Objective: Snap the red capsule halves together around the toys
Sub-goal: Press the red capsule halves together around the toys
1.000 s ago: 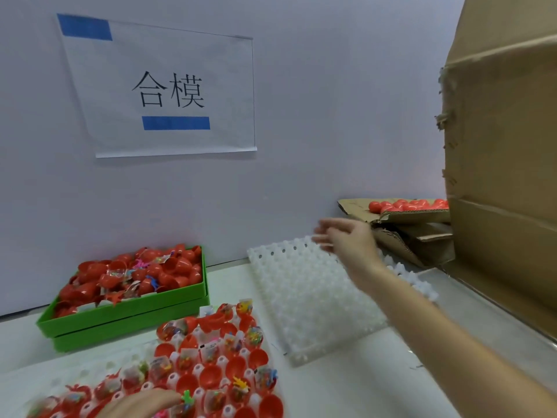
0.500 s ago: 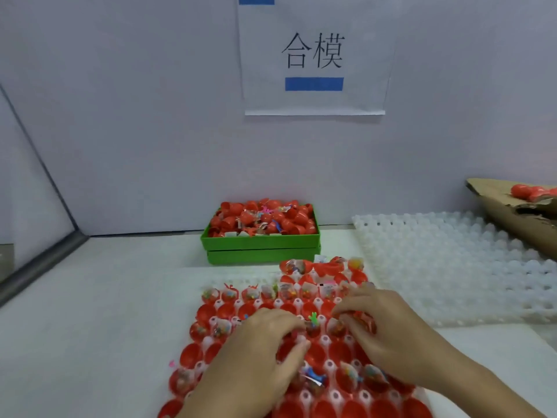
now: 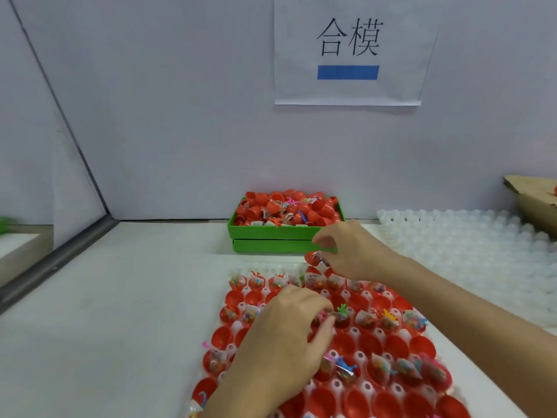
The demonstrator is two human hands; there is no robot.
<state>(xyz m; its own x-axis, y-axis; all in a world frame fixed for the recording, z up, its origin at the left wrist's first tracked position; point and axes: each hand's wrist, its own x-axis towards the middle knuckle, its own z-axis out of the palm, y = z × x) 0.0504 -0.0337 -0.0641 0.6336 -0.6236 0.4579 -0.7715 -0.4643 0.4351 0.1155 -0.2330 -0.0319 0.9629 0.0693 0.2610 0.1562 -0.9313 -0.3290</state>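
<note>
Head view: right hand has lifted a red capsule half; left hand still pinches one.

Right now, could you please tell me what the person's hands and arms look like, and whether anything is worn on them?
Both hands are bare: no gloves, rings or watch show on the left hand or the right hand. The forearms are bare too, with no sleeves in view as far as the frame's edge. No markings or bandages are visible.

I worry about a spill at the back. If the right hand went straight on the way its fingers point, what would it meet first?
Probably the front wall of the green tray, just beyond the right hand and its capsule half; depth is hard to judge.
</note>
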